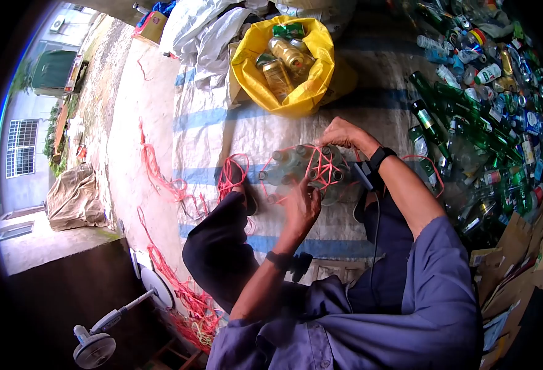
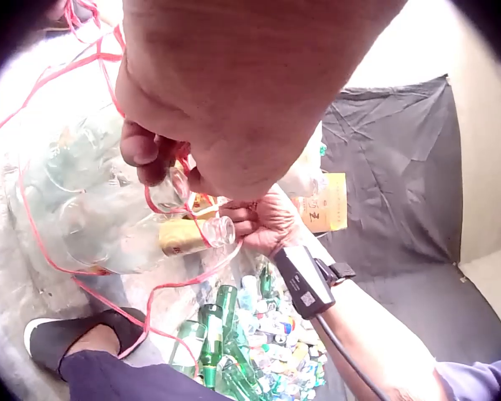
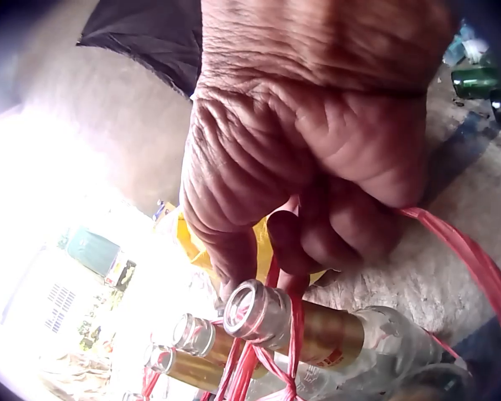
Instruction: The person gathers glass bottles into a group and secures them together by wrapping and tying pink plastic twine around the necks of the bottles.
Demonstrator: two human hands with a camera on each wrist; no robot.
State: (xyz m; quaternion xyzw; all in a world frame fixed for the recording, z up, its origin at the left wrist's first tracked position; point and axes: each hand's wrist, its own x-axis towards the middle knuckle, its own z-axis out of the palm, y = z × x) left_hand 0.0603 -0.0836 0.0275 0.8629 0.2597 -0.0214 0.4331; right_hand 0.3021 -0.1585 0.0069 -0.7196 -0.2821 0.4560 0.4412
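Several clear glass bottles [image 1: 291, 161] stand bunched together, with pink plastic string [image 1: 325, 174] looped around them and crossing between their necks. On the near side of the bunch, my left hand [image 1: 302, 206] pinches the string close to a bottle mouth [image 2: 169, 194]. At the far right of the bunch, my right hand [image 1: 347, 134] has its fingers curled round the string, and a loose tail [image 3: 476, 259] runs out of the fist. Bottles with gold labels [image 3: 330, 338] sit right below these fingers in the right wrist view. Part of the left fingertips is hidden behind the hand.
A yellow bag [image 1: 246, 74] of cans stands beyond the bottles. Green bottles [image 1: 435, 126] and mixed cans are heaped at the right, with cardboard [image 1: 512, 246] nearer. Loose pink string [image 1: 188, 302] and a fan [image 1: 95, 348] lie to the left. My feet flank the bunch on a striped sheet [image 1: 203, 120].
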